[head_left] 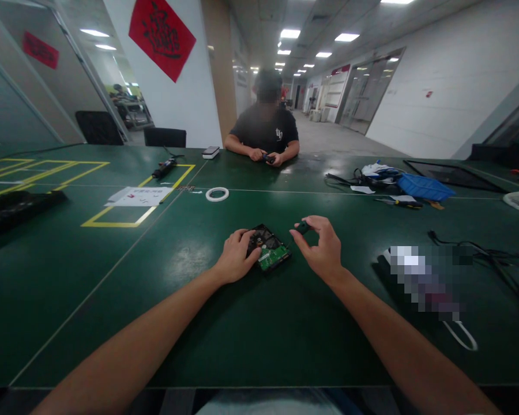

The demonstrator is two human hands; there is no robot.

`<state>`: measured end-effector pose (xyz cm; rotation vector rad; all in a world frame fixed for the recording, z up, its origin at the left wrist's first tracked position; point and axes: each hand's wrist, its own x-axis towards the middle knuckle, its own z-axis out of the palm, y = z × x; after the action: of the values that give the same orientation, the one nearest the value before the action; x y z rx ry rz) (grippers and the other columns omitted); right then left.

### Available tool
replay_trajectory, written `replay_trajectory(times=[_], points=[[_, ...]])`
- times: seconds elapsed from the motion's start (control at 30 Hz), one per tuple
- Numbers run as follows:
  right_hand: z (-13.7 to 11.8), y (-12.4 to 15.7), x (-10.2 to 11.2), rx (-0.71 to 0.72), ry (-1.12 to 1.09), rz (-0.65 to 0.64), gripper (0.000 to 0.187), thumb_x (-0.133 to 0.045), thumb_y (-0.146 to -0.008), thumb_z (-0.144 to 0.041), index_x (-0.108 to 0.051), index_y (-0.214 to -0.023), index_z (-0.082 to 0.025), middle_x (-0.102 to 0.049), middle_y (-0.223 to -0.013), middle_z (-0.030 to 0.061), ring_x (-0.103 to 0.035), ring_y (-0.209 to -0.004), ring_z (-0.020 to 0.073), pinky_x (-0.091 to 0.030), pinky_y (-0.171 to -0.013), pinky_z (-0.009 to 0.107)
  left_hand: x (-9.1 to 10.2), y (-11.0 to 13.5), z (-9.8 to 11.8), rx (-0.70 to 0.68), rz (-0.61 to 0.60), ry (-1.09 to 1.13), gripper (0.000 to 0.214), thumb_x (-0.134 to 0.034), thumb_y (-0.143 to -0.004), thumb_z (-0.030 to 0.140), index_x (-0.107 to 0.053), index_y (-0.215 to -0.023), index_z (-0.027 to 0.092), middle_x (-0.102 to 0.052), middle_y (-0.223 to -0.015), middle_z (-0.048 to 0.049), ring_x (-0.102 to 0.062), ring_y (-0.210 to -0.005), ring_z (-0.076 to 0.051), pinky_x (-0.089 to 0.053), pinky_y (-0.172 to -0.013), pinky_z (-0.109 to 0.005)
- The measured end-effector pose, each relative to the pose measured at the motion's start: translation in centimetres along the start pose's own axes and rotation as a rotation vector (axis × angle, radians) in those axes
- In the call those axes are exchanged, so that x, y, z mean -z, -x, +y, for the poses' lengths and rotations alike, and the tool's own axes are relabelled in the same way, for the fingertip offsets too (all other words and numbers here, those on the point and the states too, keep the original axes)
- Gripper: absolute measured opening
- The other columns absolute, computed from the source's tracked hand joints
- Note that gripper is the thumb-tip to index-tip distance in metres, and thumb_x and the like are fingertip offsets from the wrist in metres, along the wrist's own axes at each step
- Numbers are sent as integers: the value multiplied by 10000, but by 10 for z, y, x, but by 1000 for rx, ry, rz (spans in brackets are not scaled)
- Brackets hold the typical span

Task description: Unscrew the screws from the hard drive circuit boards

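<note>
A hard drive [275,253] with a green circuit board facing up lies on the green table in front of me. My left hand [236,258] grips its left side, thumb near the board and fingers over the far edge. To the right of the drive, my right hand [322,246] is raised a little, apart from it. Between its thumb and fingertips it pinches a small dark piece [303,227], whose kind I cannot make out.
A white tape roll [217,194] and a paper sheet [140,196] lie ahead to the left. At right are a pixelated item, black cables [480,253], a screwdriver [400,202] and a blue bag [426,187]. Across the table sits a person [266,127] holding a dark object.
</note>
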<state>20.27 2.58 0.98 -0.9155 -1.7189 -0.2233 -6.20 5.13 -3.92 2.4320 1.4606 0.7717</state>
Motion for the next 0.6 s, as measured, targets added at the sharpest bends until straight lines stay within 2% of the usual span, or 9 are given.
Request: replay_trajectory(times=[0.13,0.2,0.33,0.47,0.6], points=[[1,3,-2,-12,-126,-70,494,-680,-921,-215,-446,-1353,-269,-584,-1405,130,-683,-1180,258,-621,-940,464,1,0,1,5,6,10,564,-510,-982,471,-446,-1470,197,-491,-1416,-160,-475,-1306,-338,-388,-1106,-531],[1,4,-4,-18,-147,-53,496,-657,-933,-198,-419,-1363,-264,-557,-1444,137,-669,-1212,257,-618,-949,467,1,0,1,10,10,24,582,-514,-980,475,-427,-1479,190,-488,-1428,-160,-471,-1316,-334,-383,-1115,-523],[0,4,-3,-17,-100,-7,476,-706,-908,-226,-461,-1313,-275,-636,-1296,100,-712,-1090,234,-646,-863,423,-2,0,-2,39,13,44,668,-497,-986,487,-310,-1545,172,-454,-1475,-176,-428,-1375,-341,-354,-1146,-530],[-3,3,0,11,-7,-45,459,-691,-908,-226,-509,-1325,-283,-631,-1192,92,-711,-891,203,-648,-803,422,-4,0,-4,36,14,63,649,-456,-1010,452,-264,-1563,171,-431,-1502,-178,-404,-1405,-337,-333,-1165,-537],[-3,4,-3,-17,-95,-15,453,-641,-928,-198,-454,-1336,-263,-591,-1286,126,-711,-1027,230,-654,-803,415,-4,0,-4,28,36,77,596,-462,-1010,414,-316,-1537,176,-443,-1477,-172,-415,-1393,-329,-351,-1156,-538]])
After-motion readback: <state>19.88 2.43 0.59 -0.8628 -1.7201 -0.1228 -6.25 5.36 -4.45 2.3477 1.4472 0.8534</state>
